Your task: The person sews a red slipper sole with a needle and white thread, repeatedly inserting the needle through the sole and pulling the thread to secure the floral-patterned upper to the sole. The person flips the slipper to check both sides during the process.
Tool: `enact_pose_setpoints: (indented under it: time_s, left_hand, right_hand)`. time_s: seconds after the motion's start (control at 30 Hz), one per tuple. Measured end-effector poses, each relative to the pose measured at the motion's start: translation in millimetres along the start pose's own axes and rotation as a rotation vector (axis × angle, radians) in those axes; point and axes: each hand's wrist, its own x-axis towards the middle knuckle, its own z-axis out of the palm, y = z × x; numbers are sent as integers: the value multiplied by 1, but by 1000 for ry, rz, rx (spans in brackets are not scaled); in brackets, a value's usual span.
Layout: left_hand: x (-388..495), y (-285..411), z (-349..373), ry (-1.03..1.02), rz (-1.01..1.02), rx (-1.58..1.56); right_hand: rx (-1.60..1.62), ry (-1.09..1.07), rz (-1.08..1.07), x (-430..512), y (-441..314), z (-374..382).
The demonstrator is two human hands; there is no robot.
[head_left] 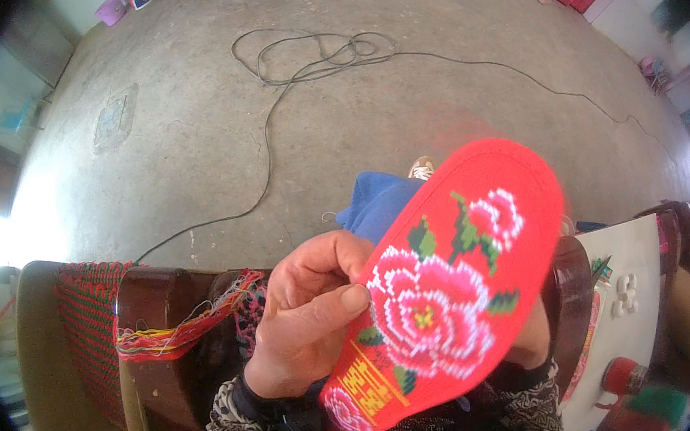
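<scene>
A red insole (pixel 438 307) with cross-stitched pink and white flowers, green leaves and a yellow symbol is held up over my lap, tilted with its wide end to the upper right. My left hand (pixel 311 312) pinches its left edge between thumb and fingers. Behind the insole's lower right side, my right hand (pixel 534 334) is mostly hidden; only a part near the wrist shows, so its grip cannot be seen. Whether a needle or thread is in either hand cannot be told.
Colourful thread skeins (pixel 186 336) lie over the dark wooden armrest (pixel 154 301) at left. At right, a white board (pixel 637 284) bears scissors (pixel 600 269), white bobbins (pixel 623 295) and a red thread spool (pixel 622 375). A dark cable (pixel 268 154) lies coiled on the concrete floor.
</scene>
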Motion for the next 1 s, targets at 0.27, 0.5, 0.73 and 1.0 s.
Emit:
enact_pose_setpoints:
  time_s: [0.27, 0.5, 0.73, 1.0]
  left_hand:
    - [-9, -4, 3, 21, 25, 245]
    - [-11, -4, 9, -25, 55, 360]
    - [-13, -2, 11, -32, 115, 468]
    - [-10, -5, 6, 22, 145, 373]
  right_hand:
    - [761, -131, 335, -12, 28, -2]
    - [901, -199, 427, -19, 37, -8]
    - [919, -224, 461, -21, 38, -9]
    - [893, -215, 484, -24, 36, -9]
